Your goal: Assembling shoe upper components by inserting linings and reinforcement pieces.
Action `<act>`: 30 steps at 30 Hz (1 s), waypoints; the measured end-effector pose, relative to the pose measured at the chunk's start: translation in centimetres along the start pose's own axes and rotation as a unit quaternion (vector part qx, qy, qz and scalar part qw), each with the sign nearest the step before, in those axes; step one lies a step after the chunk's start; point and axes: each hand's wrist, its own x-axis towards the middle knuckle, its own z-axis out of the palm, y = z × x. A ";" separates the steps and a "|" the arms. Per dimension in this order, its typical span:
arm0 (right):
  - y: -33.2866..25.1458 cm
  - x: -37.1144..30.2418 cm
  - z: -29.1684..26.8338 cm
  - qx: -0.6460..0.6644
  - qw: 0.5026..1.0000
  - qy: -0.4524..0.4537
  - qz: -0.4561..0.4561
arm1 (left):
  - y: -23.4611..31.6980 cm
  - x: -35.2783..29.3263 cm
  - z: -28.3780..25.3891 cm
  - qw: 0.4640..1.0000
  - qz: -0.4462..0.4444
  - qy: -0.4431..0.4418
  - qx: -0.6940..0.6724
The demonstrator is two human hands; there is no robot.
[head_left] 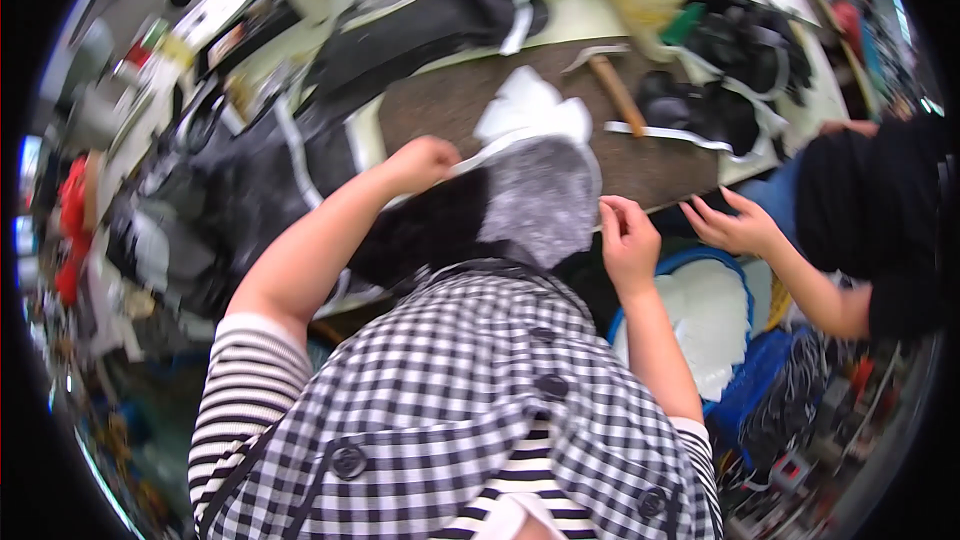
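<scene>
A black and fuzzy grey sheet [545,190] with a white edge strip lies across my lap and the near edge of the table. My left hand [422,164] is closed at its upper left border, where the white strip runs. Just off the sheet's right side, my right hand [630,237] has its fingertips drawn together in a pinch; what they hold, if anything, is too small to make out. Beyond the sheet, touching its far edge, is a crumpled white piece [535,110] on the brown board [440,95].
A hammer [615,90] with a wooden handle lies on the board beside black pieces with white edging [690,115]. At the right a co-worker's open hand [738,225] reaches close to my right hand. Below it stands a blue-rimmed basin [748,290] of white pieces.
</scene>
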 end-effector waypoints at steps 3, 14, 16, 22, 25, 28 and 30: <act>-4.8 0.7 2.7 0.003 0.961 -0.097 -0.258 | 6.7 -1.0 -2.0 0.987 -0.150 -0.049 -0.015; -7.1 3.0 10.1 -0.098 0.905 -0.100 -0.401 | 8.6 -2.0 -2.7 0.972 -0.186 -0.076 -0.121; -7.0 3.0 9.8 -0.119 0.890 -0.119 -0.424 | 8.2 -2.1 -2.1 0.980 -0.155 -0.052 -0.112; -6.8 3.6 9.4 -0.139 0.886 -0.087 -0.435 | 8.4 -1.2 -2.4 0.981 -0.144 -0.024 -0.126; -7.1 4.5 8.9 -0.157 0.887 -0.064 -0.429 | 9.0 -0.5 -2.3 0.986 -0.122 -0.008 -0.109; -6.7 5.1 8.0 -0.184 0.884 -0.065 -0.425 | 9.2 0.1 -1.7 0.993 -0.068 0.018 -0.094; -6.1 5.6 7.4 -0.199 0.902 -0.051 -0.381 | 9.6 0.8 -1.5 0.989 -0.036 0.055 -0.131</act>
